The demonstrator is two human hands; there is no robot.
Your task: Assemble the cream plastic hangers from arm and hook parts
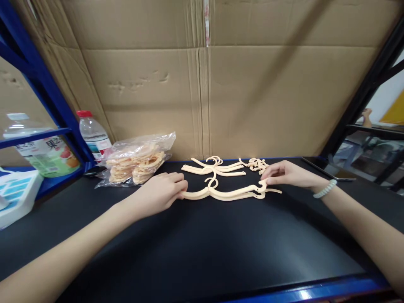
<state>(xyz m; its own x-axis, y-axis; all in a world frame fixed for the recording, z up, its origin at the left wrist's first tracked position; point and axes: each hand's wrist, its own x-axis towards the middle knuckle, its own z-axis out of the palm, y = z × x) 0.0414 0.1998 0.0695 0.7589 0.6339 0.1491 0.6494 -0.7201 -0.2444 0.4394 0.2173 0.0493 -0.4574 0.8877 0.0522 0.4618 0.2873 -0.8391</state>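
Both forearms are reaching forward across the black bench (pixel 202 248), angling in from the lower corners toward its middle. The left hand (pixel 159 192) is lying palm down with its fingers curled, their tips pinching the left end of a cream plastic hanger (pixel 221 193) that is lying flat on the bench. The right hand (pixel 285 174), wearing a pale coiled wristband (pixel 325 189), is arching over the hanger's right end, fingertips closing on it there. So the two hands are well apart, each clamping one end of the same hanger.

Just behind it, a second pile of hangers (pixel 214 166) is lying near the cardboard wall (pixel 202 84), with a small heap of cream clips (pixel 257 164) to its right. A clear bag of more parts (pixel 139 160) is sitting to the left, beside a water bottle (pixel 93 134). A dark phone (pixel 328 168) is resting at the far right.
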